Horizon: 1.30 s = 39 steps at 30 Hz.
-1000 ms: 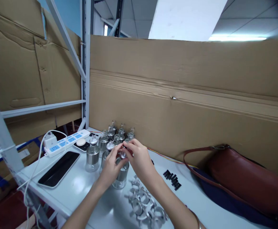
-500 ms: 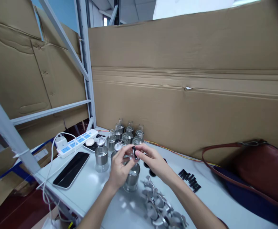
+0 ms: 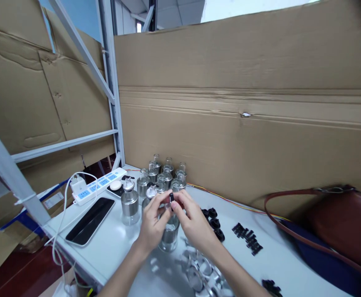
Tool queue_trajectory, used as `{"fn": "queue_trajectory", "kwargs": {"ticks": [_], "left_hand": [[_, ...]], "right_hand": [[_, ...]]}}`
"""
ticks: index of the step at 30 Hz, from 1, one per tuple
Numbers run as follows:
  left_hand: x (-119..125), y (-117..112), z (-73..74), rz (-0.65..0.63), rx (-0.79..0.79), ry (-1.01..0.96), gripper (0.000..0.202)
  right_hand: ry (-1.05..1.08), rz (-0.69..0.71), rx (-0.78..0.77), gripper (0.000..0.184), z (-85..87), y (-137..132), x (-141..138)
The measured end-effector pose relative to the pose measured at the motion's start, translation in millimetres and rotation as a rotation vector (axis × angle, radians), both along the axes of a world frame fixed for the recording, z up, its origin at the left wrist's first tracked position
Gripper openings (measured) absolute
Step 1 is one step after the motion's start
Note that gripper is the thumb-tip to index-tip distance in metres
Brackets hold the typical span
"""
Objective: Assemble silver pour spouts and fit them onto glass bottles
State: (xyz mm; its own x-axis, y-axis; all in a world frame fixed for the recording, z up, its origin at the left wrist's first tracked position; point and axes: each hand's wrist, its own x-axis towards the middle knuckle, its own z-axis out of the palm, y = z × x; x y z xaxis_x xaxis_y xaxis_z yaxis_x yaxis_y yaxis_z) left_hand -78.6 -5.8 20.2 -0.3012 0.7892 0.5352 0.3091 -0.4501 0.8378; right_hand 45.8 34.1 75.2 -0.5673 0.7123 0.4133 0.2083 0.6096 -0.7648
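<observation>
Fingertips of my left hand [image 3: 152, 225] and my right hand [image 3: 193, 220] meet around a small black piece [image 3: 172, 197], both closed on it; its exact kind is too small to tell. Just below stands a glass bottle with a metal sleeve [image 3: 169, 235], its neck partly hidden by my fingers. Two similar bottles with white-grey tops, a nearer bottle [image 3: 129, 203] and one partly behind my left hand, stand to the left. Under my right forearm lies a pile of shiny metal parts [image 3: 199, 272]. Round black parts [image 3: 214, 223] sit beyond my right wrist.
Several open-necked bottles [image 3: 168, 171] cluster at the back. A phone [image 3: 90, 222] and a power strip [image 3: 101, 185] with cables lie left. Small black pieces [image 3: 248, 238] and more black parts [image 3: 271, 287] lie right, near a brown bag [image 3: 344, 227]. A cardboard wall [image 3: 245, 156] closes the back.
My right hand has turned and come closer to the left, and the black piece is now more upright. The view has shifted slightly, showing more black parts at the right.
</observation>
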Motion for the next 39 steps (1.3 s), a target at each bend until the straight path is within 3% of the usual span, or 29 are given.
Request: {"fn": "queue_trajectory", "kwargs": {"ticks": [8,12,16,19,20,22,24,27,29,31,34,36,39], "left_hand": [[8.6,-7.6,-11.5,0.115,-0.022,0.303,0.045],[13.9,-19.0,-19.9,0.193,0.039,0.433,0.049],[8.8,-35.9,-24.2,0.336,0.176,0.486,0.05],[-16.7,-51.0,-27.7,0.566,0.228,0.54,0.042],[-28.8,-55.6,-29.1,0.676,0.174,0.557,0.04],[-53.9,-62.3,-32.1,0.883,-0.091,0.606,0.045],[-74.8,-65.2,-34.8,0.951,-0.374,0.669,0.054],[-91.2,-63.7,-37.9,0.873,-0.638,0.745,0.059],[-92.1,-62.3,-39.9,0.845,-0.668,0.766,0.059],[-85.8,-63.4,-42.8,0.87,-0.582,0.75,0.058],[-61.1,-71.3,-47.3,0.824,-0.267,0.673,0.045],[-34.3,-76.8,-47.3,0.574,-0.016,0.687,0.03],[13.4,-73.5,-40.1,-0.034,0.138,0.81,0.032]], "right_hand": [[0.006,-0.067,0.041,0.017,-6.0,3.6,-1.4],[0.034,-0.095,0.029,0.016,-8.4,5.8,-3.2],[0.088,-0.146,0.059,0.015,-12.1,9.1,-7.6],[0.106,-0.167,0.039,0.018,-12.9,10.3,-9.7],[0.115,-0.167,0.017,0.021,-13.1,10.3,-9.8],[0.134,-0.159,-0.026,0.028,-13.6,9.3,-9.1],[0.138,-0.163,-0.043,0.034,-14.2,7.2,-6.4],[0.112,-0.188,-0.029,0.038,-13.5,3.7,4.0],[0.103,-0.205,0.006,0.039,-11.3,2.7,17.5],[0.085,-0.227,0.037,0.035,-8.7,3.2,37.0],[-0.07,-0.229,0.044,0.025,-8.6,3.4,73.1],[-0.251,-0.152,0.045,0.018,-12.9,0.4,96.2],[-0.448,-0.024,0.021,0.008,-24.5,-10.1,120.7]]}}
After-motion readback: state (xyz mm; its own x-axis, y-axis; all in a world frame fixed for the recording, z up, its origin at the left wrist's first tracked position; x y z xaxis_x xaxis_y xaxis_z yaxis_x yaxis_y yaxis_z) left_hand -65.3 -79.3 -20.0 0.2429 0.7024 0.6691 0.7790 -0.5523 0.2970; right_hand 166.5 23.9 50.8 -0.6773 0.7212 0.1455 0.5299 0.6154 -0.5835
